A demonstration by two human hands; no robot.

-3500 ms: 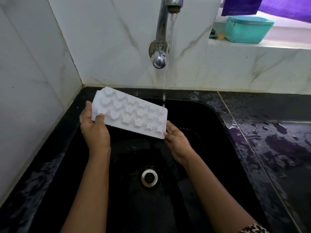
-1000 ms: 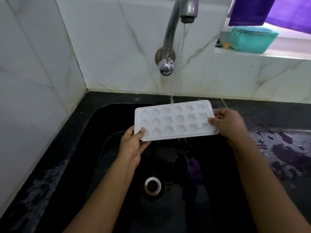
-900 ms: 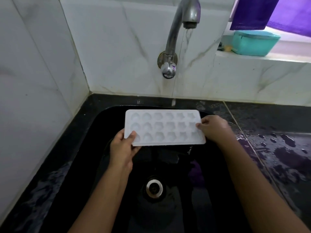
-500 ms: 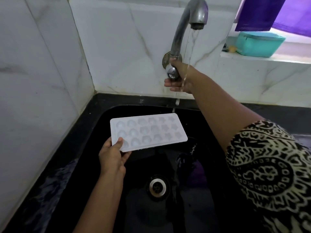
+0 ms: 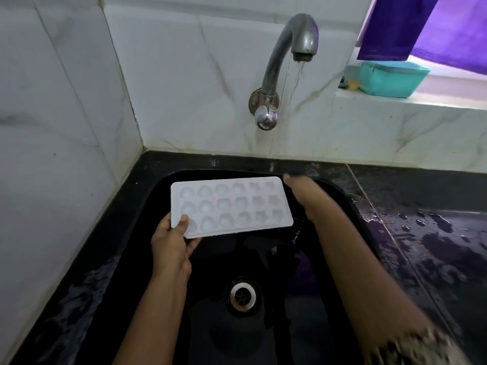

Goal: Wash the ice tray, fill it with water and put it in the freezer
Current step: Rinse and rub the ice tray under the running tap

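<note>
The white ice tray (image 5: 232, 206) is held level over the black sink (image 5: 147, 206), with its moulded cups facing up. My left hand (image 5: 171, 246) grips its near left corner, thumb on top. My right hand (image 5: 303, 196) is blurred and sits against the tray's right edge; whether it grips the tray is unclear. Water runs in a thin stream from the steel tap (image 5: 284, 48) and falls just past the tray's far right corner. The tap knob (image 5: 266, 119) is on the wall above the tray.
The drain (image 5: 242, 296) lies in the sink floor below my arms. A wet black counter (image 5: 434, 246) runs to the right. On the window ledge stands a teal container (image 5: 392, 79) under a purple cloth (image 5: 421, 25). White marble walls close off the left and back.
The tray was turned cups up under the stream. My right hand let go, reached to the tap knob, and has come back down to the tray's right edge. The stream looks thinner.
</note>
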